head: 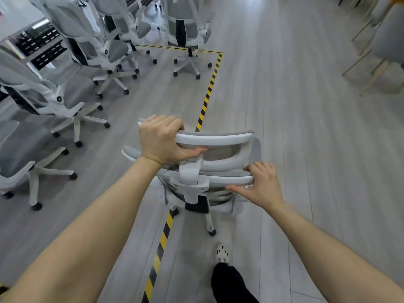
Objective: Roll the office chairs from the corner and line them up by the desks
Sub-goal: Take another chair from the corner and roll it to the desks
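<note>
A white and grey office chair [220, 158] stands right in front of me, seen from behind and above, its base straddling the striped floor tape. My left hand [162, 141] is closed around the left end of its white headrest. My right hand [261, 185] grips the right end of the backrest's top edge, thumb underneath. Several matching chairs [72, 62] stand in a row along white desks [13, 20] at the left, and one more chair [188, 25] stands at the far middle.
Yellow and black floor tape [208, 92] runs from the near floor up to a corner, then left. Grey chairs with wooden legs [380, 47] stand at the far right. Grey plank floor [295, 117] lies between. My foot [223, 252] is just behind the chair.
</note>
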`<action>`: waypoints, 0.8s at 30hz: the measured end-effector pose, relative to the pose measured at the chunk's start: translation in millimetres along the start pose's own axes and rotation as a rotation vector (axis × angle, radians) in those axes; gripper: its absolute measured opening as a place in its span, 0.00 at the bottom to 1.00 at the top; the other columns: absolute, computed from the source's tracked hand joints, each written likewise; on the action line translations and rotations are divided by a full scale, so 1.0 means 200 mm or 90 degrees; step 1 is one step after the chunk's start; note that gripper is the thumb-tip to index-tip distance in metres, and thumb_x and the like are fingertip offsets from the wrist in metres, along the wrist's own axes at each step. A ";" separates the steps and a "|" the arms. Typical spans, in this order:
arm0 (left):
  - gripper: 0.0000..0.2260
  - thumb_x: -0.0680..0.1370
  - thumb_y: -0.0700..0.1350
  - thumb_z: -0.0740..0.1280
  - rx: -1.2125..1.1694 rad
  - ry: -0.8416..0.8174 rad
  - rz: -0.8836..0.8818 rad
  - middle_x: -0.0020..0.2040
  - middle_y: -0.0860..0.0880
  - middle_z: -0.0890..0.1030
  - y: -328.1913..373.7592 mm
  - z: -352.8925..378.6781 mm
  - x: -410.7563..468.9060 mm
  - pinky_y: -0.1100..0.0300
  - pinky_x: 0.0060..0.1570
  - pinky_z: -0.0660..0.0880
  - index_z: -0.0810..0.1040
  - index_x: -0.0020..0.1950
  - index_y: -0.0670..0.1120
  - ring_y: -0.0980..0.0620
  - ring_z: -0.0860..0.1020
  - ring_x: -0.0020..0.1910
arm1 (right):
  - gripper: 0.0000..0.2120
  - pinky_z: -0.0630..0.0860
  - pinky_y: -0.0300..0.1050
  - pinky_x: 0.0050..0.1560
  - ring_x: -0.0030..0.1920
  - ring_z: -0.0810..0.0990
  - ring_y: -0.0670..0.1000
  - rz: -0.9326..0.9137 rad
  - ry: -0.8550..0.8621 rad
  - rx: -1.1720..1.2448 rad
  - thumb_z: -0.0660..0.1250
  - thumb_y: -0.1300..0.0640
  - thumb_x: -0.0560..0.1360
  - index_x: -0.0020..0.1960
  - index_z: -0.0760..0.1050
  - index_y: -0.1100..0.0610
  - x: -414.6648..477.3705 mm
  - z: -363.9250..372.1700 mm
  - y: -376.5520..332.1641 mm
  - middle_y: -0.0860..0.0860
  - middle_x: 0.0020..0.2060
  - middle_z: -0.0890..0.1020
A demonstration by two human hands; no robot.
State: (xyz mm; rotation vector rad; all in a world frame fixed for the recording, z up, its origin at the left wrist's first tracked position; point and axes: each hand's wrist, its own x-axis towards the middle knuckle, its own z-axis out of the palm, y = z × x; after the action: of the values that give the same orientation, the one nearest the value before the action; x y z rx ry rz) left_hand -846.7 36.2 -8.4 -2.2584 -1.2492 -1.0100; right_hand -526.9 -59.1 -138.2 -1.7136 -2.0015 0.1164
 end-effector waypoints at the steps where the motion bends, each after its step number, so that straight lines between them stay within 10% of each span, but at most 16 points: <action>1: 0.33 0.69 0.79 0.73 0.004 -0.002 0.000 0.30 0.53 0.76 -0.08 0.03 0.03 0.53 0.35 0.67 0.74 0.34 0.48 0.50 0.75 0.30 | 0.39 0.72 0.47 0.59 0.51 0.75 0.48 -0.004 0.000 0.000 0.66 0.15 0.67 0.52 0.79 0.50 0.09 0.04 -0.02 0.43 0.47 0.80; 24: 0.33 0.66 0.80 0.75 0.061 -0.034 -0.106 0.35 0.53 0.74 -1.85 0.88 0.83 0.52 0.45 0.68 0.74 0.36 0.50 0.49 0.72 0.37 | 0.38 0.72 0.45 0.62 0.49 0.73 0.47 -0.012 0.002 -0.010 0.68 0.15 0.65 0.50 0.81 0.49 2.12 0.92 -0.39 0.42 0.44 0.79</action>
State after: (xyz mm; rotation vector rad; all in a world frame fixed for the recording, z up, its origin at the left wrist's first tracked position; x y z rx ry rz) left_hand -1026.8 439.8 -14.0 -2.1507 -1.4959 -0.9297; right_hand -711.1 371.3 -137.2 -1.7039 -2.0213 0.0915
